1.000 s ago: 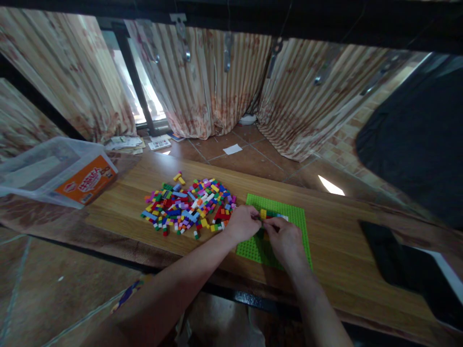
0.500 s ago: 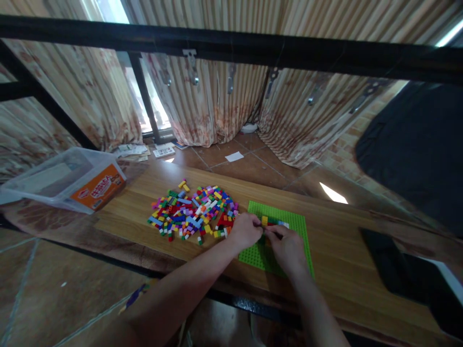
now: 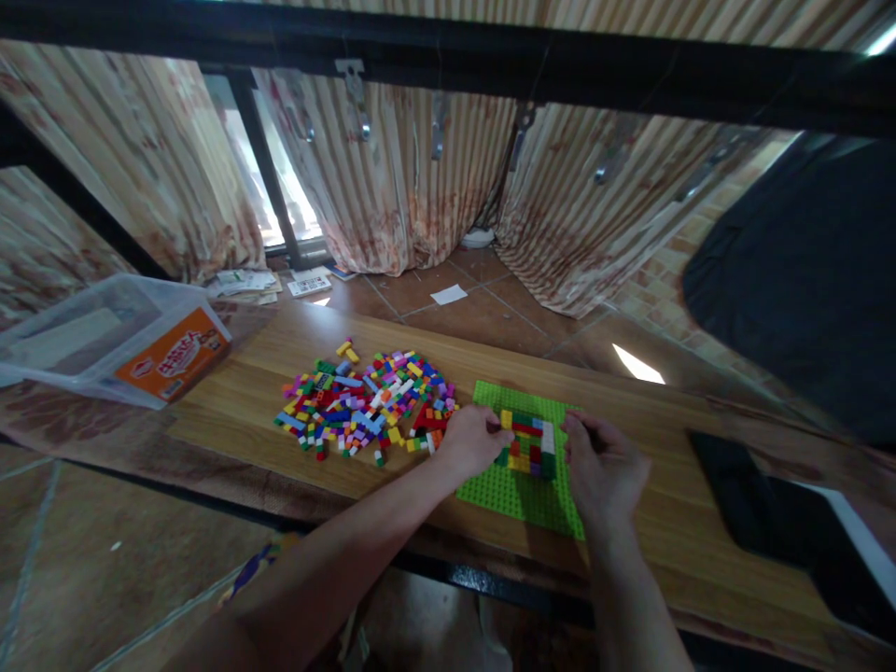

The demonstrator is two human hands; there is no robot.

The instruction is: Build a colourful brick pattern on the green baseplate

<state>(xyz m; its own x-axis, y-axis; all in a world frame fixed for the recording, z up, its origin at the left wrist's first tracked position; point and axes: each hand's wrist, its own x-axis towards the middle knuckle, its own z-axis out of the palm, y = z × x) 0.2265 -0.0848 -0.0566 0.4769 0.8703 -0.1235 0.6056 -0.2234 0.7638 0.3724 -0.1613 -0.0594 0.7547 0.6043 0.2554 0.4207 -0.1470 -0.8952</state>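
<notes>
A green baseplate (image 3: pixel 524 492) lies on the wooden table (image 3: pixel 665 485). On it stands a small block of coloured bricks (image 3: pixel 528 444). My left hand (image 3: pixel 470 441) rests at the block's left side, fingers curled and touching it. My right hand (image 3: pixel 603 464) sits at the baseplate's right edge, fingers curled, just right of the block; what it holds, if anything, is hidden. A pile of loose coloured bricks (image 3: pixel 364 401) lies left of the baseplate.
A clear plastic bin with an orange label (image 3: pixel 116 338) stands at the table's far left. A black flat object (image 3: pixel 760 504) lies at the right. A dark bar (image 3: pixel 448 56) crosses overhead. Curtains (image 3: pixel 392 177) hang behind.
My right hand has moved off the brick block to the right, uncovering it. My left hand stays at the block's left side. The camera view shifted slightly.
</notes>
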